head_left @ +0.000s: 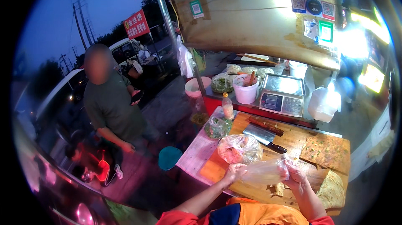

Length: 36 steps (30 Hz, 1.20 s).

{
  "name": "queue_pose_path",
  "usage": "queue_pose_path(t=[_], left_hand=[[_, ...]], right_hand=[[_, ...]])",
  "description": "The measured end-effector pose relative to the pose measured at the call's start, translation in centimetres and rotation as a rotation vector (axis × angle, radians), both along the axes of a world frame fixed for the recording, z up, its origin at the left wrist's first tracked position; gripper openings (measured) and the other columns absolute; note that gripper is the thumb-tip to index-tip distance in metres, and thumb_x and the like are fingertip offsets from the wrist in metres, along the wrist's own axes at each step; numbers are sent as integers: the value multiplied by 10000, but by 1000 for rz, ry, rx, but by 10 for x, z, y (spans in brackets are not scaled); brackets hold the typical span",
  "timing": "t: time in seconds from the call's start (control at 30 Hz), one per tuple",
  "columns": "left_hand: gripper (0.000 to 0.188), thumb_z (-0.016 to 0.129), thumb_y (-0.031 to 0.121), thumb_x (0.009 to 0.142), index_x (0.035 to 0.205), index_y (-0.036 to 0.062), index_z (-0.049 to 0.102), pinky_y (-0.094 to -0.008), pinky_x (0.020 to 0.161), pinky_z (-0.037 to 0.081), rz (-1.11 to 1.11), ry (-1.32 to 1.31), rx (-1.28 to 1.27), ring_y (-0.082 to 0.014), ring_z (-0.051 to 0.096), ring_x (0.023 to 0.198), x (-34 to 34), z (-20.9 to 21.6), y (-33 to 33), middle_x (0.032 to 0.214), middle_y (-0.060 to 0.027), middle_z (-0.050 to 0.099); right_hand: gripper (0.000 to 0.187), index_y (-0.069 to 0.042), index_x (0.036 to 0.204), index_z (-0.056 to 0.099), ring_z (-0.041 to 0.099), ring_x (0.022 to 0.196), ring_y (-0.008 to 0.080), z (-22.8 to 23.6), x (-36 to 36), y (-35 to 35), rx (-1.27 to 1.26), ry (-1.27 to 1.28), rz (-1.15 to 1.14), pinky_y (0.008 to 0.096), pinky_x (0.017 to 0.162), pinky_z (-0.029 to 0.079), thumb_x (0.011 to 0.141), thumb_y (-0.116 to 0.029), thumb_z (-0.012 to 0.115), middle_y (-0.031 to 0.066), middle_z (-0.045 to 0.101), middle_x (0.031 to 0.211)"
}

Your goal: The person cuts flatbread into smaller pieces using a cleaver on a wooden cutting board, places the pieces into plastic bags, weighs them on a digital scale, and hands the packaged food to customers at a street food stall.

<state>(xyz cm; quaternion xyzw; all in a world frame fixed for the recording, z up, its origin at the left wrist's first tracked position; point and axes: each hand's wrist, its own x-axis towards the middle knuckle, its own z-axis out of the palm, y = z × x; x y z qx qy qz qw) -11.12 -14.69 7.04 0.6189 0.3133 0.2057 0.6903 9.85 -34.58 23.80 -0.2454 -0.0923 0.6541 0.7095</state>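
Observation:
Over the near side of a wooden cutting board [293,142], I hold a clear plastic bag [263,172] stretched between both hands. My left hand [235,171] pinches one end of it; my right hand [296,175] grips the bunched other end. Just beyond the bag lies a clear bag of pinkish food [239,149]. A cleaver [259,133] with a dark handle rests flat beside a brown wooden roller [266,126]. At the board's right is a flatbread sheet [325,151] with green flecks, and a folded flatbread piece [332,190] is nearer me. Small bread scraps [278,189] lie below my right hand.
A bag of chopped greens [217,128] and a bottle [227,106] stand at the left. Farther back are a white bucket [246,90] and a scale [282,94]. A person [112,95] stands at the left, near a teal stool [170,158].

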Motion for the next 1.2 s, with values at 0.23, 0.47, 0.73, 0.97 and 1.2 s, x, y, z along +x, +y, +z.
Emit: queue_pose_path(t=[0.23,0.47,0.73,0.97,1.2], left_hand=[[183,600,25,899,1064,88,650,-264,509,538,381,-434,-994,-147,596,538,17,112,17,847,-19,660],[166,713,175,772,868,62,639,-356,521,456,-650,-435,576,-189,601,578,69,92,-33,762,-33,654],[368,637,301,870,675,-11,653,-461,662,498,-880,-176,1151,-356,636,646,147,44,-154,681,-188,650],[180,633,214,826,707,90,686,-410,571,446,-932,175,1429,-239,623,646,248,-55,-196,625,-78,624],[175,572,119,829,921,105,720,-372,414,446,-568,630,1857,-198,623,672,205,-71,-171,816,-90,651]], right_hand=[[439,-74,1171,574,530,590,102,-14,0,-16,-136,-342,546,221,552,453,1027,-466,438,38,595,780],[704,-81,922,674,656,745,218,-110,28,-48,-312,-1835,1123,400,689,509,920,-726,392,93,692,785],[675,-33,1151,637,440,1191,400,-190,107,-129,-589,-2476,416,459,1006,323,630,-444,762,253,552,1244],[1016,-40,1436,397,211,1441,481,-303,232,-84,-1132,-1831,905,579,1193,87,564,-351,817,287,292,1530],[1078,27,1403,374,297,1384,474,-312,136,-76,-692,-2160,49,538,1176,201,557,-439,854,312,380,1450]])
